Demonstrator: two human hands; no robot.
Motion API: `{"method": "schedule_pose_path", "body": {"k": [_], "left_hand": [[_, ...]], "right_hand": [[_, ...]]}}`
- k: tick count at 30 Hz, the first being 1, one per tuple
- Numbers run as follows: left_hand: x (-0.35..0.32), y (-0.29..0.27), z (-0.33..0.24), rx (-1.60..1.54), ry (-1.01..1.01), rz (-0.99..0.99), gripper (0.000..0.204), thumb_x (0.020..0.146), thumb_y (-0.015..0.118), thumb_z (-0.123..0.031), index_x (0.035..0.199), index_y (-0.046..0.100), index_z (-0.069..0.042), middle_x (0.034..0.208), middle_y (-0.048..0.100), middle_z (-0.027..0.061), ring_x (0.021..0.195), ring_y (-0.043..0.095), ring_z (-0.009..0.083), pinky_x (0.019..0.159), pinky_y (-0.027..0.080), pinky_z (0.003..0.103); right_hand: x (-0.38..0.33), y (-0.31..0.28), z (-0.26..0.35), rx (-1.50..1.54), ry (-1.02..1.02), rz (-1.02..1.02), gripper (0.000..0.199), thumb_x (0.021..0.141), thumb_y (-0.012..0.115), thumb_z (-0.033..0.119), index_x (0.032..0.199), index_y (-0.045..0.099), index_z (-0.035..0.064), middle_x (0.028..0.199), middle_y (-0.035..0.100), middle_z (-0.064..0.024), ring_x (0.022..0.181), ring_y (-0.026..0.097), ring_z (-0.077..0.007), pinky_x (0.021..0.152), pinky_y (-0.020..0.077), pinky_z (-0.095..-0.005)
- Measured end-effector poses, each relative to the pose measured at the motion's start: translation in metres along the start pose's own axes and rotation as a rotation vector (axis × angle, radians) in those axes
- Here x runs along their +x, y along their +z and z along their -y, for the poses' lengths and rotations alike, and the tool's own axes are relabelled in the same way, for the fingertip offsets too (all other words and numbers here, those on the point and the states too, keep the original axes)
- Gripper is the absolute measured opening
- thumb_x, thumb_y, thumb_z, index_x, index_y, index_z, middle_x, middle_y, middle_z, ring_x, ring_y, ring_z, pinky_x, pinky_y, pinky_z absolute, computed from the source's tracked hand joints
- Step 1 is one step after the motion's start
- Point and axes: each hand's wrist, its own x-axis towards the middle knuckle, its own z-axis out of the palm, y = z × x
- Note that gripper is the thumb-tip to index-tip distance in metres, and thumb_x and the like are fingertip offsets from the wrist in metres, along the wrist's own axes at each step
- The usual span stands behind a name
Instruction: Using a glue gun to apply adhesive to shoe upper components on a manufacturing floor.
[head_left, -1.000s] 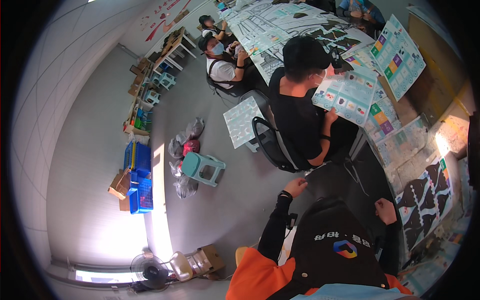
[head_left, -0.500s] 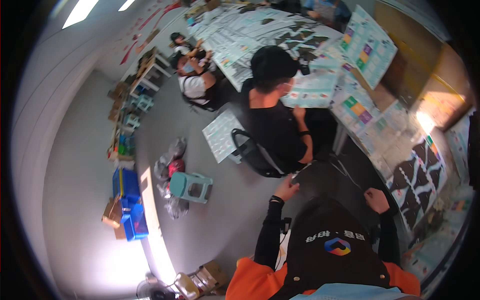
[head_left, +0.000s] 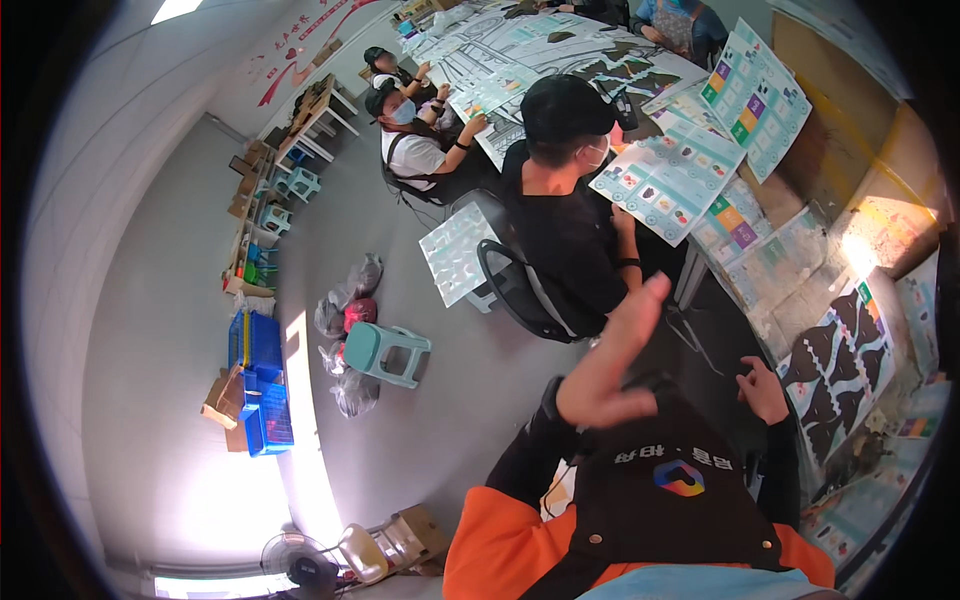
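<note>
Above the person's lap, left hand point(head_left: 608, 365) is raised in mid-air, fingers spread and flat, holding nothing and touching nothing. Right hand point(head_left: 765, 388) sits lower and to the right of it, fingers loosely curled, resting on the dark lap or the dark table edge; cannot tell which, and cannot tell if anything small is under it. Nothing reads as gripped there.

Nearest work piece: black-and-white patterned paper sheet point(head_left: 845, 360), lying flat on the long paper-covered table point(head_left: 800, 245), just right of the right hand, apart from both hands. Farther beyond the hands, a seated co-worker in a black shirt point(head_left: 565, 215) holds a pale blue printed card sheet with coloured squares point(head_left: 668, 180).

Progress judgement: no sheet is picked up by the wearer, so handling looks not started or between pieces; everything on the table remains to be dealt with.

Left of the raised hand, on the grey floor: teal plastic stool point(head_left: 385, 350), blue plastic crates point(head_left: 260, 385).
</note>
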Motion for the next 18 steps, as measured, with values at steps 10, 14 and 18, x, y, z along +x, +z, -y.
{"method": "schedule_pose_path", "body": {"k": [10, 14, 18], "left_hand": [[-0.019, 0.001, 0.120, -0.622, -0.996, -0.292, 0.085, 0.102, 0.055, -0.036, 0.156, 0.004, 0.005, 0.063, 0.062, 0.0097, 0.041, 0.053, 0.0142, 0.040, 0.038, 0.025], [-0.030, 0.005, 0.114, -0.665, -0.857, 0.065, 0.057, 0.103, 0.052, -0.027, 0.152, 0.035, -0.004, 0.083, 0.072, 0.0118, 0.055, 0.063, 0.0120, 0.049, 0.044, 0.022], [-0.069, 0.022, 0.130, -0.910, -0.773, 0.320, 0.052, 0.104, 0.051, -0.027, 0.151, 0.040, -0.007, 0.103, 0.073, 0.0094, 0.083, 0.069, 0.0125, 0.067, 0.051, 0.023]], "right_hand": [[-0.001, 0.012, -0.002, -0.081, -0.051, 0.025, 0.025, 0.091, 0.063, 0.011, 0.112, 0.062, -0.0021, 0.065, 0.064, -0.0106, 0.061, 0.066, -0.0205, 0.058, 0.0491, -0.0330], [-0.015, 0.014, -0.004, -0.088, -0.002, 0.018, 0.026, 0.090, 0.064, 0.011, 0.112, 0.063, -0.0018, 0.069, 0.067, -0.0102, 0.064, 0.068, -0.0206, 0.061, 0.0510, -0.0326], [-0.026, 0.018, -0.009, 0.260, -0.003, 0.094, 0.027, 0.091, 0.062, 0.011, 0.115, 0.061, -0.0014, 0.076, 0.069, -0.0124, 0.068, 0.069, -0.0219, 0.064, 0.0536, -0.0319]]}}
